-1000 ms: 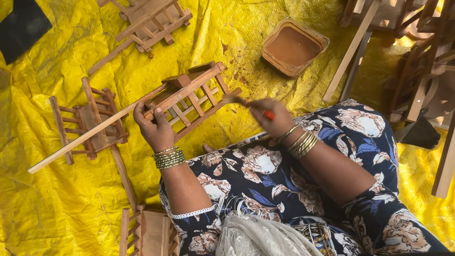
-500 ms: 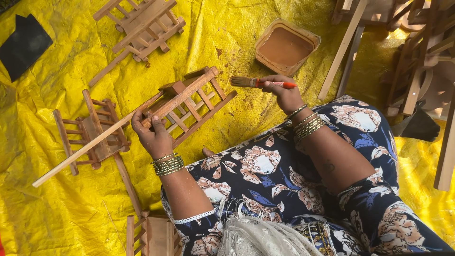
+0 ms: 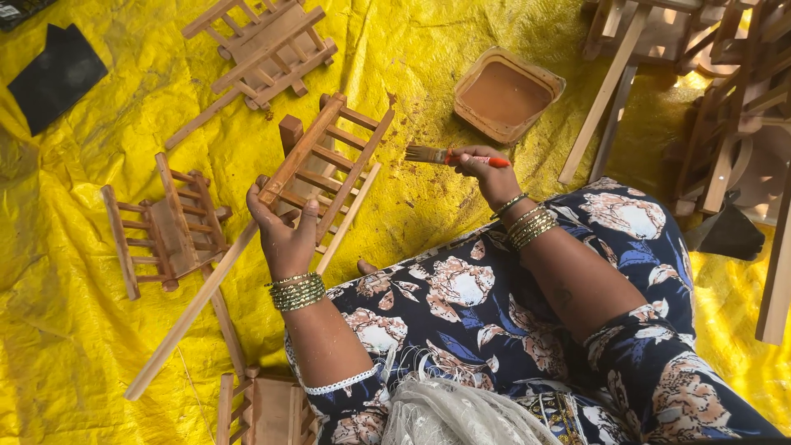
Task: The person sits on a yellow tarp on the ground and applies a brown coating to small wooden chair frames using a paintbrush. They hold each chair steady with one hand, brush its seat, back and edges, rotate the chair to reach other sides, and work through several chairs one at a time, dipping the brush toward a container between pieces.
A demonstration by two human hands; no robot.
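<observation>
My left hand (image 3: 284,233) grips a small wooden slatted chair frame (image 3: 329,161), holding it tilted above the yellow sheet (image 3: 74,354). My right hand (image 3: 488,171) holds a paintbrush (image 3: 445,155) with a red handle, bristles pointing left toward the frame but apart from it. A square tub of brown stain (image 3: 504,95) sits just beyond the brush. My lap in dark floral cloth fills the lower right.
Two more small wooden chairs lie on the sheet, one at the left (image 3: 165,227) and one at the top (image 3: 264,45). A long wooden stick (image 3: 194,313) runs diagonally. Another frame (image 3: 264,408) lies at the bottom. Stacked wooden pieces (image 3: 725,99) crowd the right side.
My right hand has carried the brush up and away from the frame toward the tub. My left hand has turned the frame more upright.
</observation>
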